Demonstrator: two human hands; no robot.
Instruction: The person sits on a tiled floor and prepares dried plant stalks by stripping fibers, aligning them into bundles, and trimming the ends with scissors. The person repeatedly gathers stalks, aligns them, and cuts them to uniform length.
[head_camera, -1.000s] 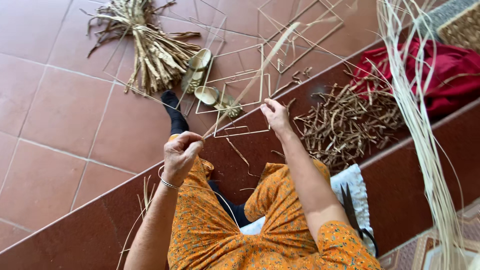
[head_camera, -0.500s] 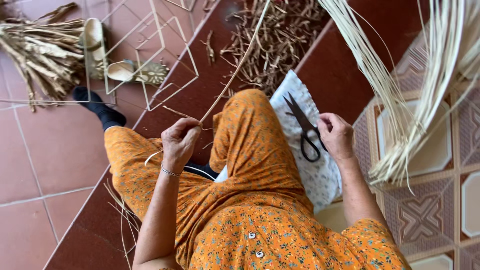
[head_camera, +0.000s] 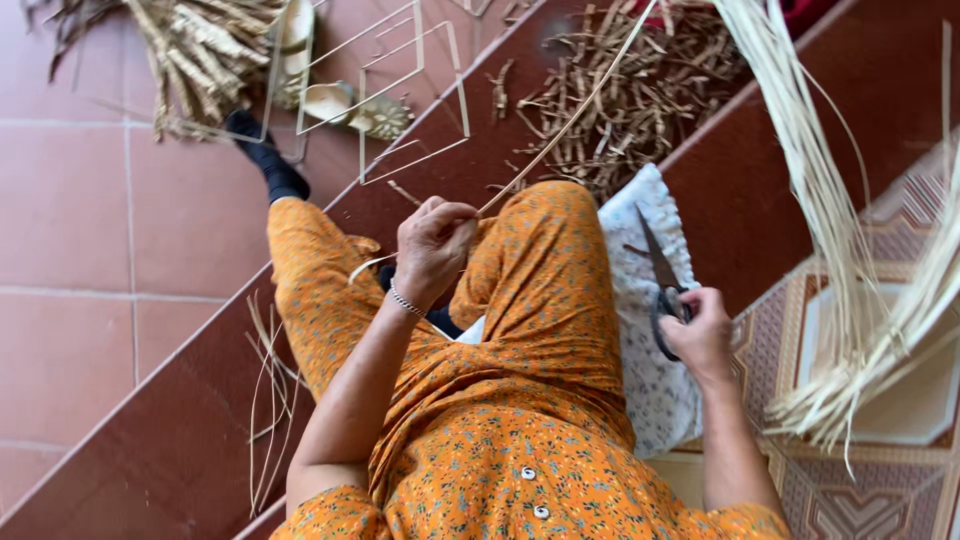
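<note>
a floor of red-brown tiles (head_camera: 90, 240) fills the left side, with a darker step edge running diagonally across it. the person sits in an orange flowered garment (head_camera: 520, 420), one leg stretched toward a black sock (head_camera: 265, 160). at the right, a big hanging bundle of pale cane strips (head_camera: 850, 300) sweeps down over patterned tiles. a heap of brown trimmings (head_camera: 640, 90) lies beyond the knees, and dry straw-like bundles (head_camera: 200, 50) with thin wire frames (head_camera: 410, 100) lie at the upper left. a white patterned cloth (head_camera: 650, 380) sits just beside the right thigh. the left hand (head_camera: 432, 250) is closed, pinching a long thin cane strip (head_camera: 570, 120) that runs up and away over the knee. the right hand (head_camera: 700, 335) grips the handles of dark scissors (head_camera: 662, 285) resting on the cloth, blades pointing away.
</note>
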